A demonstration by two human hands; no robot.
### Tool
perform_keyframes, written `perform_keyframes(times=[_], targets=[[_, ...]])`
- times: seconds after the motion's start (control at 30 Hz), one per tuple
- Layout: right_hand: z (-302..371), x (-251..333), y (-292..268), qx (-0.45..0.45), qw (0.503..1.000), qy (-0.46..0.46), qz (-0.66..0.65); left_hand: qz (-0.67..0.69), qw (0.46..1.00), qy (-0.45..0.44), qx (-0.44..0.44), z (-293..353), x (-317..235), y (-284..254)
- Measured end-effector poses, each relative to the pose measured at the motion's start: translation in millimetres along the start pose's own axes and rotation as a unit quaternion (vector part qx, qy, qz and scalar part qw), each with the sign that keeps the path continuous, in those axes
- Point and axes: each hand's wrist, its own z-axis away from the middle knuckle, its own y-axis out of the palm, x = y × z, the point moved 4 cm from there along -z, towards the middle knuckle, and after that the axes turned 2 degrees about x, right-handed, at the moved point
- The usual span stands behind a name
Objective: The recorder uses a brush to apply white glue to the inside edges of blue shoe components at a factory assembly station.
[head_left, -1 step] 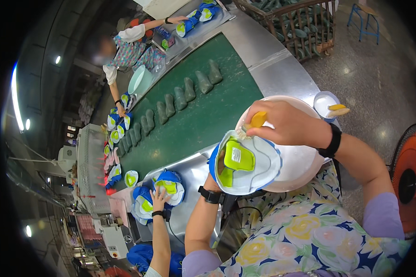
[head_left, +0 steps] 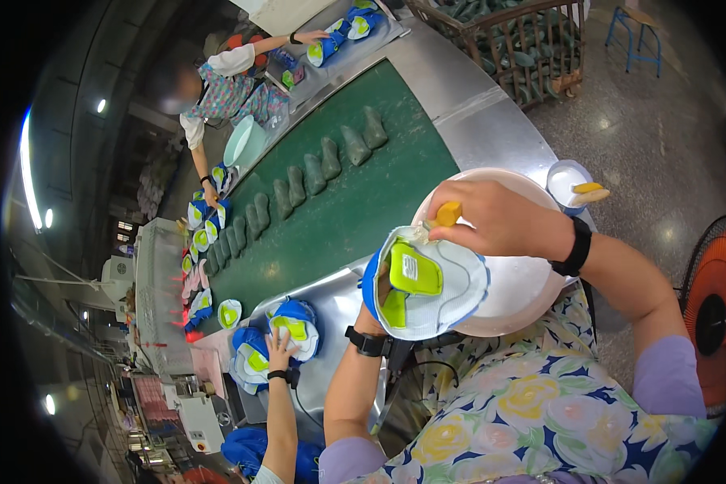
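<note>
A blue and white shoe upper point(head_left: 460, 282) with lime-green patches faces up, its open side showing. My left hand point(head_left: 369, 321) is closed on its left side, most of the fingers hidden behind it. My right hand point(head_left: 492, 216) grips a brush point(head_left: 449, 214) with a yellow handle. The pale bristles touch the white edge of the upper at its top. Beneath both hands stands a wide, pale pink basin point(head_left: 532, 282), partly covered by the upper.
A small white tub point(head_left: 569, 181) with a yellow-handled brush stands right of the basin. Grey-green shoe lasts point(head_left: 315, 171) line a green conveyor belt point(head_left: 395, 121). A co-worker's hand point(head_left: 281, 348) touches other uppers point(head_left: 254, 355) at left. An orange fan point(head_left: 714, 315) stands at far right.
My right hand has shifted the brush slightly left and down along the upper's edge. The upper has tilted a little. The co-worker's nearby hand has moved slightly.
</note>
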Motion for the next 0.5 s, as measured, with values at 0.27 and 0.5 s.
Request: perform_keyframes(times=[0.27,0.5], targets=[[-0.8,-1.5,-18.5,-0.104,0.994,0.039,0.004,0.067,0.994,0.074,0.039,-5.5,-17.8,3.6],[3.2,-20.0,11.4,-0.018,0.971,0.234,0.048,-0.028,0.980,0.152,-0.125,11.2,-29.8,-54.5]])
